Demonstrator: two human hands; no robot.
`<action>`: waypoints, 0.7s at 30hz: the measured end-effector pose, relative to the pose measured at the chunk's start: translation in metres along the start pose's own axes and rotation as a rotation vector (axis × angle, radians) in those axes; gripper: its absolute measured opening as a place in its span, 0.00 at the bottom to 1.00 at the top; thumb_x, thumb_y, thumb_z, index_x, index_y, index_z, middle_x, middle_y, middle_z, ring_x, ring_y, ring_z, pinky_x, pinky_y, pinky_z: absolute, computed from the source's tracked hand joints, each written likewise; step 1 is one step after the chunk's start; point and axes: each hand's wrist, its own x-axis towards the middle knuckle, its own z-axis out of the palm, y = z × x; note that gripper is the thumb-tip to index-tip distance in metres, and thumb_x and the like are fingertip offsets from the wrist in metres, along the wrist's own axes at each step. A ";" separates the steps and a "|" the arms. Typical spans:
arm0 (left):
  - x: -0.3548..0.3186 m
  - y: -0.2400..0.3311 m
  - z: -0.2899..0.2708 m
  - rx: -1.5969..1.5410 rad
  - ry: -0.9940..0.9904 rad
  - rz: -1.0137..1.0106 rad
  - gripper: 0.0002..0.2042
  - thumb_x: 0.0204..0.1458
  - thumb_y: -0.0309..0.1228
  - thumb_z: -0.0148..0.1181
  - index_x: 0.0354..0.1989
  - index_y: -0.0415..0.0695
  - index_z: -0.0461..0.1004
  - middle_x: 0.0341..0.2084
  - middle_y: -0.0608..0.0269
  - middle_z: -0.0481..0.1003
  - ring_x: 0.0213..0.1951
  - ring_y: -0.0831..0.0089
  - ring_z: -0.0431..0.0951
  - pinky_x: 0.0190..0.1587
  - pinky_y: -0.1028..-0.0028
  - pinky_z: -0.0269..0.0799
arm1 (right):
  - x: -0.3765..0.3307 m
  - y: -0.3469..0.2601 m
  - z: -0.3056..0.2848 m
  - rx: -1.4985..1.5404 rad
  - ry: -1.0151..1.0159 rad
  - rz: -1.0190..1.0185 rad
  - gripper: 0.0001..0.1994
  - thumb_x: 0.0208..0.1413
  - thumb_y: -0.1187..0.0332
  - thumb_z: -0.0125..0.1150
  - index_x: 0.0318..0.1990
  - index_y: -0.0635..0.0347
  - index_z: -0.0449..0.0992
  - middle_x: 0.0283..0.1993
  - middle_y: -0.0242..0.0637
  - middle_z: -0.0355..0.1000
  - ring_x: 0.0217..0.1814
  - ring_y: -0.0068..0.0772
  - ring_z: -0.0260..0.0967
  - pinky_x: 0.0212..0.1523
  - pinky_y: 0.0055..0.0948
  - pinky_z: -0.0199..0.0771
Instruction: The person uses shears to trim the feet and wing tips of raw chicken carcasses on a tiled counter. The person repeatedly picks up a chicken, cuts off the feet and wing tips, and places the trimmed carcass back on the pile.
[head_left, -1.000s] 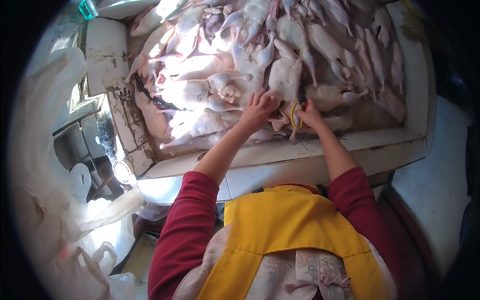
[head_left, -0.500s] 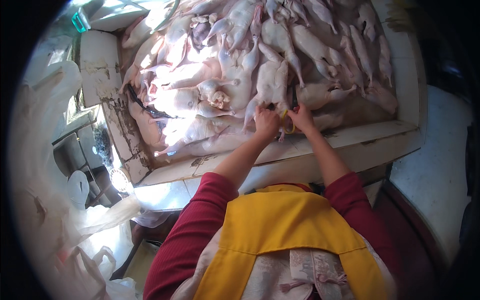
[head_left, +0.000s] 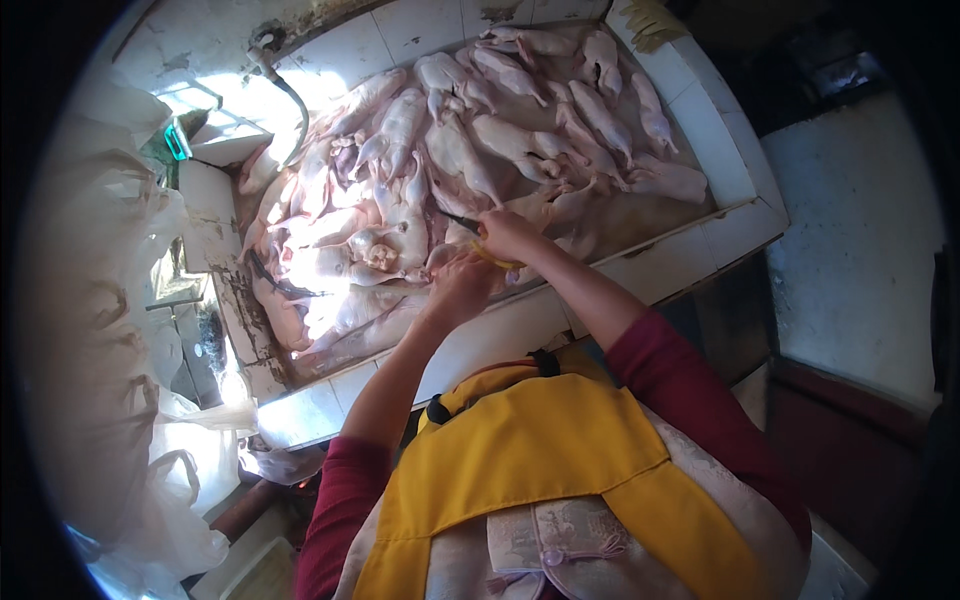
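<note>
The right hand (head_left: pixel 508 235) is closed round the yellow handle of a small dark-bladed knife (head_left: pixel 470 232), whose blade points left and far, over the pale plucked bird carcass (head_left: pixel 400 240) at the near middle of the heap. The left hand (head_left: pixel 462 287) lies just beside and nearer, fingers curled down onto that same bird's near end — apparently pinning the slippery skin so the blade can work; whether it truly grips or only presses cannot be told. The two hands are almost touching. The carcass lies among many other pale plucked birds (head_left: pixel 560 120) piled in a shallow white-tiled trough (head_left: pixel 700 110), which keeps them and their wet together. A dark hose (head_left: pixel 285 90) curves in at the far left corner, and translucent plastic bags (head_left: pixel 110 300) hang on the left.
</note>
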 end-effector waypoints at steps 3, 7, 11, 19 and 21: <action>-0.023 0.016 0.044 0.016 0.103 -0.012 0.13 0.44 0.26 0.57 0.40 0.45 0.76 0.37 0.57 0.76 0.45 0.56 0.74 0.47 0.61 0.70 | 0.003 0.004 0.024 -0.433 -0.205 -0.055 0.18 0.49 0.64 0.56 0.48 0.57 0.77 0.49 0.45 0.74 0.50 0.45 0.73 0.50 0.37 0.73; -0.027 0.040 0.061 0.102 0.266 -0.135 0.11 0.44 0.24 0.57 0.38 0.44 0.76 0.33 0.53 0.76 0.41 0.54 0.75 0.44 0.61 0.71 | -0.019 -0.025 -0.003 -0.449 -0.411 -0.050 0.19 0.48 0.63 0.57 0.49 0.60 0.77 0.54 0.43 0.72 0.57 0.43 0.70 0.54 0.37 0.72; -0.028 0.047 0.069 0.167 0.337 -0.130 0.08 0.43 0.24 0.60 0.33 0.42 0.75 0.30 0.54 0.76 0.37 0.52 0.75 0.40 0.61 0.72 | -0.021 -0.003 0.000 -0.421 -0.386 -0.226 0.18 0.47 0.64 0.59 0.46 0.62 0.78 0.50 0.45 0.74 0.53 0.41 0.72 0.51 0.35 0.73; -0.035 0.038 0.075 -0.179 0.393 -0.536 0.08 0.46 0.32 0.61 0.32 0.42 0.75 0.24 0.56 0.76 0.28 0.60 0.77 0.33 0.68 0.71 | 0.009 0.064 0.039 0.243 -0.303 -0.125 0.16 0.47 0.65 0.64 0.40 0.66 0.72 0.35 0.46 0.75 0.38 0.42 0.74 0.39 0.34 0.72; -0.030 0.042 0.064 -0.287 0.310 -0.641 0.08 0.44 0.30 0.64 0.30 0.40 0.75 0.21 0.56 0.74 0.24 0.65 0.74 0.30 0.69 0.69 | 0.012 0.079 0.055 0.421 -0.286 -0.237 0.17 0.47 0.63 0.66 0.39 0.66 0.72 0.33 0.42 0.75 0.36 0.34 0.72 0.38 0.31 0.71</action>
